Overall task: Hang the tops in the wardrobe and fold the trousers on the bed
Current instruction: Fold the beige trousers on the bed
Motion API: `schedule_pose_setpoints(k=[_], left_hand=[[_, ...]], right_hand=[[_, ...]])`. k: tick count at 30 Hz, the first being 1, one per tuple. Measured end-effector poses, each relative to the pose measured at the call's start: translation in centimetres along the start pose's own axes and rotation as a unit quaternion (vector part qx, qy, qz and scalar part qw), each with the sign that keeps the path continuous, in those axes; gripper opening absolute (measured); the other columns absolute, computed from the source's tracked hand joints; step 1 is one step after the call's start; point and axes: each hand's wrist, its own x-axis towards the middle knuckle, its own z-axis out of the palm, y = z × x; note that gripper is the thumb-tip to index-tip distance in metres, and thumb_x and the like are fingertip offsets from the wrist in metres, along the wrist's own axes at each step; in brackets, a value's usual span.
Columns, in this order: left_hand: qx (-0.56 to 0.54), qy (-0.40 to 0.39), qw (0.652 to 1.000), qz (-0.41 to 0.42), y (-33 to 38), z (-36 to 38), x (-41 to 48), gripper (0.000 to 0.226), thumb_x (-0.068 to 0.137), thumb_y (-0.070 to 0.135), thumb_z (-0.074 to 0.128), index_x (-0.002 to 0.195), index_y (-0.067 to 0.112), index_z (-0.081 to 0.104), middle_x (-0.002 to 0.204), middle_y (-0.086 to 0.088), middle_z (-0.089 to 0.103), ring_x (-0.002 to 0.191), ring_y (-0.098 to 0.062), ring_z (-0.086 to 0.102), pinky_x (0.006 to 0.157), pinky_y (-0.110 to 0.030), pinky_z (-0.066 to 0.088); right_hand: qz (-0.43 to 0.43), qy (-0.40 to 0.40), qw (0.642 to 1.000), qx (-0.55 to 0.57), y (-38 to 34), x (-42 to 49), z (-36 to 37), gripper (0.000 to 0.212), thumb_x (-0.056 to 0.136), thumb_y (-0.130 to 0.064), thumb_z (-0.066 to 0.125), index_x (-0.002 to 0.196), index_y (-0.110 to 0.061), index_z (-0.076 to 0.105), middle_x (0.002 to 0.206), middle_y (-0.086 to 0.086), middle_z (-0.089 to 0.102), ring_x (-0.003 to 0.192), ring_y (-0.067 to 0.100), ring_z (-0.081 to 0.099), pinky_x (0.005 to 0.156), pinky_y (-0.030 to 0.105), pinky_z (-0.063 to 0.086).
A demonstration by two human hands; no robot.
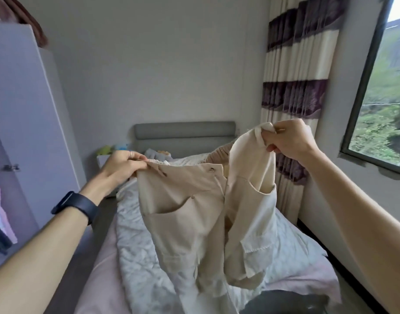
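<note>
At the far left the lilac wardrobe (24, 105) is standing with clothes showing inside it. The left hand (124, 164), a dark band (77, 206) on its wrist, is pinching one corner of the beige trousers' (190, 218) waistband. The trousers are hanging in the air above the bed (99, 279), their legs drooping toward the white quilt (135, 245). The right hand (289, 139) is gripping the other waistband corner, held higher than the left. Behind it a striped curtain (294, 87) is hanging beside the window (384, 105).
</note>
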Motion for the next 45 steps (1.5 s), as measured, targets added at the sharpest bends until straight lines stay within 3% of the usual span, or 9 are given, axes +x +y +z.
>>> schedule_pose_setpoints(k=[2,4,9,15,22,28,32,38,45], left_hand=[[0.057,-0.015,0.998,0.004,-0.4,-1.8,-2.5,0.015,0.081,0.009,0.082,0.076,0.016,0.069,0.067,0.003,0.065,0.067,-0.013,0.056,0.067,-0.025,0.046],[0.081,-0.010,0.997,-0.005,-0.9,-3.1,-4.6,0.020,0.078,0.015,0.086,0.078,0.015,0.066,0.071,0.001,0.063,0.065,-0.011,0.055,0.068,-0.025,0.047],[0.036,0.038,0.998,-0.036,-1.3,-5.8,-8.2,0.029,0.081,0.012,0.084,0.099,0.013,0.062,0.090,-0.006,0.069,0.079,-0.016,0.061,0.068,-0.026,0.050],[0.098,0.108,0.989,0.026,-1.0,-4.6,-11.0,0.020,0.089,0.006,0.074,0.109,0.008,0.071,0.079,0.006,0.063,0.060,0.008,0.057,0.056,-0.001,0.041],[0.186,0.217,0.951,0.120,-1.2,-3.0,-11.4,0.013,0.091,0.022,0.072,0.103,0.022,0.078,0.088,0.007,0.072,0.074,0.008,0.062,0.071,0.004,0.035],[0.193,0.152,0.967,0.064,-4.1,1.5,-11.1,0.009,0.090,0.017,0.074,0.094,0.026,0.075,0.084,0.006,0.071,0.078,0.000,0.063,0.068,0.003,0.040],[0.188,0.145,0.970,0.058,-5.3,2.0,-10.4,0.019,0.088,0.023,0.076,0.082,0.039,0.070,0.084,0.011,0.072,0.087,-0.010,0.068,0.081,-0.016,0.047],[0.174,0.154,0.971,0.059,-5.2,1.6,-7.6,0.019,0.088,0.021,0.076,0.082,0.039,0.070,0.086,0.013,0.071,0.089,-0.011,0.068,0.082,-0.013,0.048],[0.134,0.173,0.973,0.075,-4.8,2.5,1.4,0.017,0.088,0.017,0.076,0.088,0.033,0.071,0.084,0.017,0.068,0.068,0.012,0.061,0.072,-0.001,0.045]], right_hand=[[0.008,-0.017,1.000,-0.012,-0.5,-3.1,0.7,0.020,0.085,-0.032,0.071,0.073,-0.016,0.076,0.058,-0.004,0.071,0.056,0.010,0.068,0.065,0.024,0.059],[0.011,-0.034,0.997,-0.067,-0.3,-5.5,0.7,0.025,0.085,-0.035,0.070,0.071,-0.015,0.074,0.051,-0.004,0.063,0.048,0.010,0.056,0.052,0.022,0.051],[0.016,0.010,0.997,-0.072,0.2,-10.2,1.2,0.035,0.084,-0.043,0.071,0.075,-0.009,0.071,0.064,0.019,0.054,0.058,0.019,0.041,0.058,0.042,0.053],[0.026,0.019,0.998,-0.061,1.1,-13.4,1.7,0.029,0.084,-0.047,0.068,0.067,-0.024,0.068,0.055,0.000,0.048,0.066,0.023,0.043,0.060,0.036,0.044],[0.005,0.081,0.997,-0.013,4.8,-15.0,2.3,0.036,0.089,-0.037,0.066,0.062,-0.014,0.059,0.056,0.004,0.053,0.059,0.018,0.047,0.062,0.037,0.047],[0.032,-0.001,0.999,-0.024,8.0,-13.5,3.4,0.040,0.088,-0.045,0.065,0.061,-0.017,0.056,0.057,0.001,0.052,0.062,0.025,0.044,0.057,0.035,0.040],[0.017,0.003,1.000,-0.007,10.0,-13.0,3.8,0.045,0.082,-0.052,0.059,0.072,-0.009,0.064,0.063,0.008,0.059,0.068,0.031,0.055,0.063,0.039,0.050],[0.005,0.008,1.000,0.029,10.1,-9.4,4.9,0.033,0.084,-0.046,0.065,0.066,-0.018,0.064,0.058,-0.002,0.055,0.061,0.017,0.050,0.062,0.035,0.045],[-0.021,0.025,0.999,0.034,9.9,-0.9,8.3,0.028,0.083,-0.045,0.064,0.081,-0.019,0.075,0.070,-0.001,0.068,0.076,0.020,0.065,0.069,0.032,0.051]])
